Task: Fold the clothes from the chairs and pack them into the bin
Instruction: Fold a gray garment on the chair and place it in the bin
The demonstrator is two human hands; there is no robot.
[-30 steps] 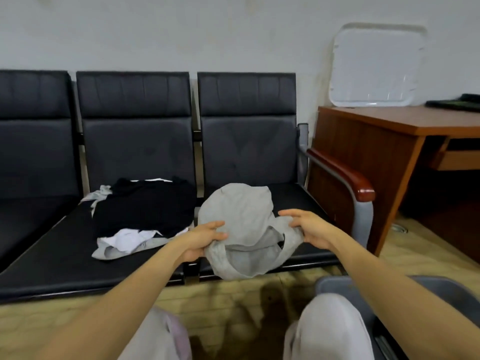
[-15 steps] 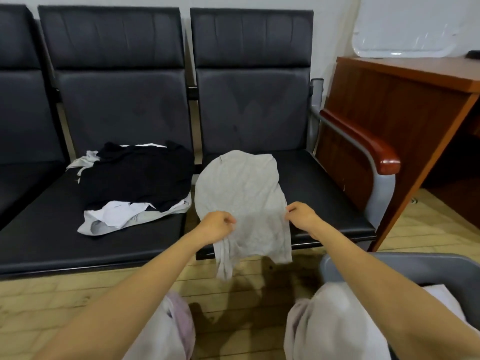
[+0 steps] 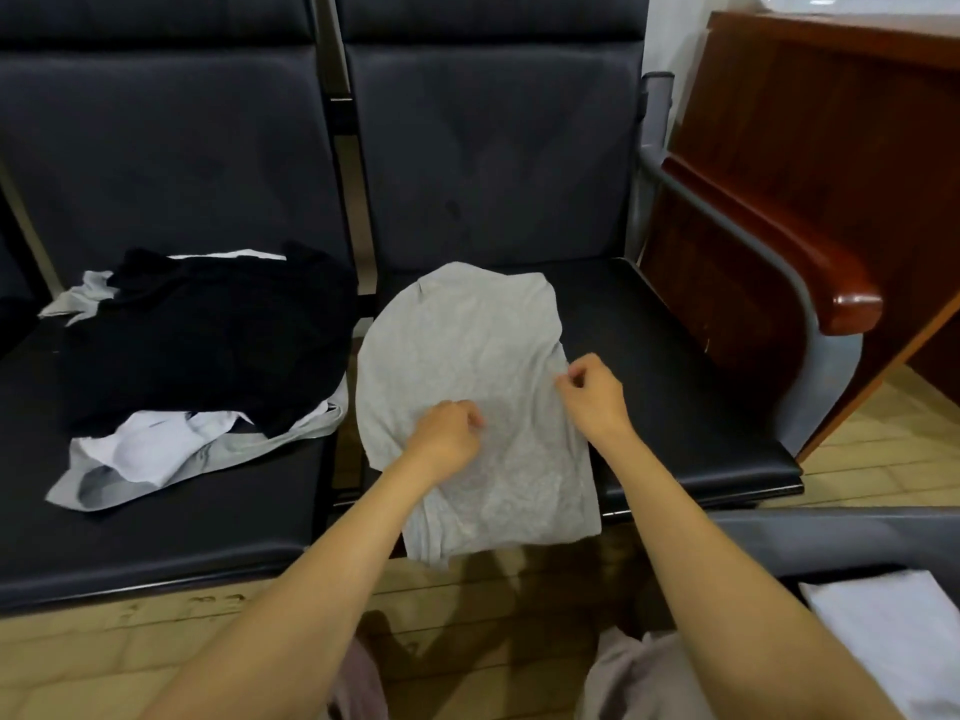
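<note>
Counts: 2 hands, left hand (image 3: 447, 439) and right hand (image 3: 592, 397). 2 black seats in full: left seat (image 3: 182, 527), right seat (image 3: 675, 407). 1 grey garment (image 3: 467, 345). 1 black garment (image 3: 208, 335), with lighter pieces (image 3: 150, 449) under it, number unclear. 1 bin (image 3: 831, 532) with 1 white folded item (image 3: 893, 626) inside. 1 desk (image 3: 810, 122). 1 armrest (image 3: 779, 257).

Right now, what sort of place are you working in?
Probably an office waiting area: a row of linked black padded chairs, a reddish-brown wooden desk beside them, and a yellowish floor.
</note>
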